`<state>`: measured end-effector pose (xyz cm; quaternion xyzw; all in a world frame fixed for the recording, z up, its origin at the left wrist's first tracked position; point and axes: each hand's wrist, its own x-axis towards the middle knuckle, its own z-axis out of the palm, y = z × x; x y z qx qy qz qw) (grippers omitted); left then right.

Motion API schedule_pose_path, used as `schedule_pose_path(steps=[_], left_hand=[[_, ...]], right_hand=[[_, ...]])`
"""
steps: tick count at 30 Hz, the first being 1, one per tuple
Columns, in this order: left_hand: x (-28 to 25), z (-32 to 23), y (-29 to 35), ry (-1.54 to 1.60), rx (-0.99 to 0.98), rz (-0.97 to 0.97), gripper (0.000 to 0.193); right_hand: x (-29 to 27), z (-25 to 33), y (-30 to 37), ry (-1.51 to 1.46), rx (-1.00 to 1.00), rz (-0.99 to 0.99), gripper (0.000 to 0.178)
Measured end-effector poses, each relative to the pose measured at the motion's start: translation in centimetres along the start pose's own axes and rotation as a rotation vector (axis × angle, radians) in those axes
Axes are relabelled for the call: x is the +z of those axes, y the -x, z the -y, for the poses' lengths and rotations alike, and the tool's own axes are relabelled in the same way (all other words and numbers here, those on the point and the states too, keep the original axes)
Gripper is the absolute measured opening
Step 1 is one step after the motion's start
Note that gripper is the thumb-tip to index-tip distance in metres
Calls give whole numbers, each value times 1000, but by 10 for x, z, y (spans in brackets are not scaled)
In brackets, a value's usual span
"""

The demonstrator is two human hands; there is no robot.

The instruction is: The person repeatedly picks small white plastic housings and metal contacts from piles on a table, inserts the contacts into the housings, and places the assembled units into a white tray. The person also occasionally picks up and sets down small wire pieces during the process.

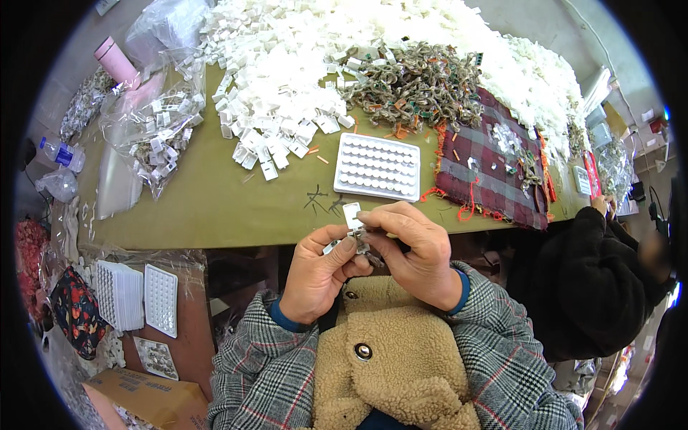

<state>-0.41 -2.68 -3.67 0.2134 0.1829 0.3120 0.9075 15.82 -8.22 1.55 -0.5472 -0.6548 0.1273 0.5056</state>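
Above the table's front edge, my two hands meet around a small white plastic casing. My left hand is closed, its thumb and fingers gripping the casing's lower part. From the other side the fingers of my right hand pinch at it. A short bundle of greyish wire hangs below, between the hands; its connection to the casing is hidden by fingers. Just beyond them lies a white tray with rows of round white pieces.
A large heap of white casings covers the back of the table. Coiled wires with little green boards lie behind the tray, beside a plaid cloth. Stacked trays stand at left. A dark-clothed person is at right.
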Motion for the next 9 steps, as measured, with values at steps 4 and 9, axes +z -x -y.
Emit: schedule_pose_path(steps=[4, 9], left_hand=[[1, 0, 1, -32, 17, -29, 20], [-1, 0, -5, -24, 31, -9, 21]], right_hand=[[8, -10, 0, -14, -22, -6, 29], [13, -21, 7, -247, 183, -67, 29]])
